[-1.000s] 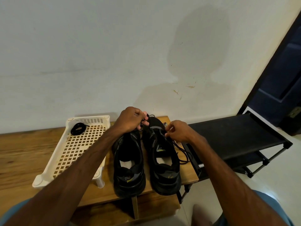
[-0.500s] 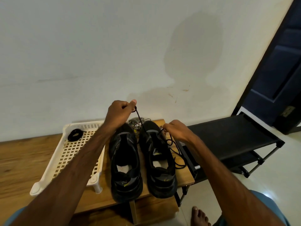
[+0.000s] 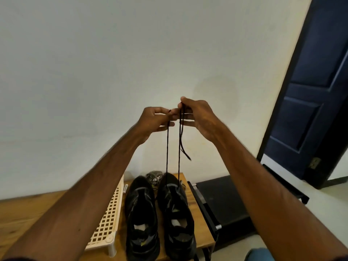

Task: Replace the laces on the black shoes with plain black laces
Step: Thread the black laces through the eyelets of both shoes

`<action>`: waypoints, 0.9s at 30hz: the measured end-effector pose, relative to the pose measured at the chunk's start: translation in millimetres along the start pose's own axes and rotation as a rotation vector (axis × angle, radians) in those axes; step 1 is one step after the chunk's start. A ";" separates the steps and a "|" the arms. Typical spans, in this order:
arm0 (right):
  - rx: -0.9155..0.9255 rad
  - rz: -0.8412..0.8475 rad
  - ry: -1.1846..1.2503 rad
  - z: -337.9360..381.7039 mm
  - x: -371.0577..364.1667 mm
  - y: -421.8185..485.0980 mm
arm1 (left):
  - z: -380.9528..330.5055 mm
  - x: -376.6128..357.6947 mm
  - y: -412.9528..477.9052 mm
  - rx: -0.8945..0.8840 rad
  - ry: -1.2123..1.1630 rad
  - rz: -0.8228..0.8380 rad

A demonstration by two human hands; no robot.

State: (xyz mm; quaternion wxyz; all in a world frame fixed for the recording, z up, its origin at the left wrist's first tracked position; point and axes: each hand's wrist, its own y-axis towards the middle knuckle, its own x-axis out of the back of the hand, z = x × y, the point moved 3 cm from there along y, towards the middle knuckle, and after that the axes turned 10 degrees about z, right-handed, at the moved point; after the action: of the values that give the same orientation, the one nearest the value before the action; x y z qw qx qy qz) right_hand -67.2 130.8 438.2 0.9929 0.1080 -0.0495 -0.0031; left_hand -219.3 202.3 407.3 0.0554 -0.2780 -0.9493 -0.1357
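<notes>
Both hands were raised high above the tabletop (image 3: 22, 213), close together in front of the wall. The left hand (image 3: 154, 119) pinched one strand of the black lace (image 3: 167, 147) between thumb and fingers (image 3: 163, 111), the other fingers loosely spread. The right hand (image 3: 199, 117) pinched the second strand just beside it, and a short loose end hung down below that grip. Both strands ran straight down, near each other, to the front eyelets of the shoe (image 3: 175, 210) nearer the black shelf (image 3: 222, 200). That shoe stood on the tabletop, toe toward the wall. The other shoe (image 3: 141, 213) stood just beside it, on the left-hand side; no lace could be made out on it. A small heap of patterned laces (image 3: 155, 177) lay behind the toes of the pair. A white lattice rack (image 3: 107, 219) stood on the tabletop beside the second shoe, partly hidden by the left forearm. A dark blue door (image 3: 316, 87) stood at the right.
</notes>
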 end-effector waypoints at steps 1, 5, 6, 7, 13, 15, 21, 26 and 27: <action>0.010 -0.005 0.005 9.9 -0.5 1.0 | -5.4 -0.6 0.5 -0.007 0.008 0.000; 0.048 0.014 -0.052 35.2 1.5 2.0 | -22.2 1.2 0.8 -0.055 0.021 -0.001; 0.063 0.013 -0.071 39.4 2.6 1.5 | -26.0 1.8 0.6 -0.069 0.020 -0.005; 0.076 0.006 -0.086 43.5 3.7 0.9 | -30.6 3.1 0.5 -0.086 0.008 -0.014; 0.164 -0.072 -0.071 74.0 6.6 1.7 | -66.4 15.9 8.3 -0.165 0.009 -0.074; 0.193 -0.097 -0.087 86.6 6.8 5.4 | -81.9 20.1 11.6 -0.203 0.066 -0.085; 0.228 -0.096 -0.002 112.1 6.7 19.6 | -121.0 25.9 16.2 -0.268 0.083 -0.153; 0.326 -0.083 0.193 135.2 13.2 28.2 | -146.7 27.0 22.0 -0.320 0.062 -0.146; 0.350 -0.088 0.204 141.1 13.6 29.7 | -150.9 27.4 23.8 -0.321 0.065 -0.142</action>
State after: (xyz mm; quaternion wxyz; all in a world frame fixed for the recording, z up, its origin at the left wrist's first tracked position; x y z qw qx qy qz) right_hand -67.8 129.3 583.1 0.9578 0.2808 0.0561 -0.0267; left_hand -224.9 192.0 562.0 0.0313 -0.2109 -0.9304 -0.2980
